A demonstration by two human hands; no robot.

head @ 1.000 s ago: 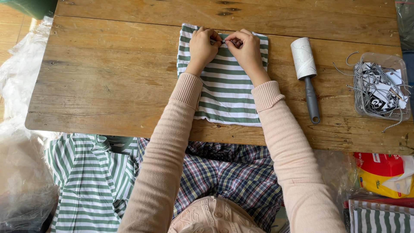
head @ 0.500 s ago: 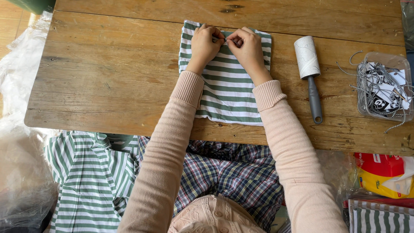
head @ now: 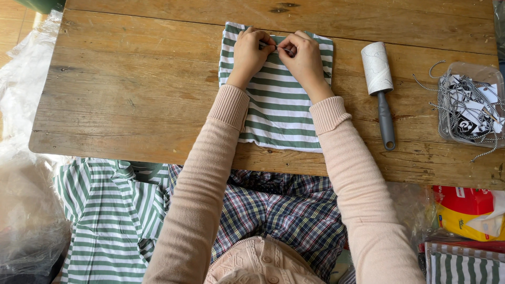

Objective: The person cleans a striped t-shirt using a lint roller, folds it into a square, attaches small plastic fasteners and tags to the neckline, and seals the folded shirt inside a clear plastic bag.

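Wooden worktop (head: 131,94) carries a folded green-and-white striped garment (head: 279,113), lying flat at centre with its near edge close to the worktop's front edge. Looks like soft, light knit — limp, would sag if lifted by one corner, so better taken by the folded edges with both hands. Lint roller (head: 380,79) lies just right of it, apart. Left hand (head: 250,52) and right hand (head: 305,58) rest on the garment's far end, fingertips pinched together on something thin and small — cannot tell what it is.
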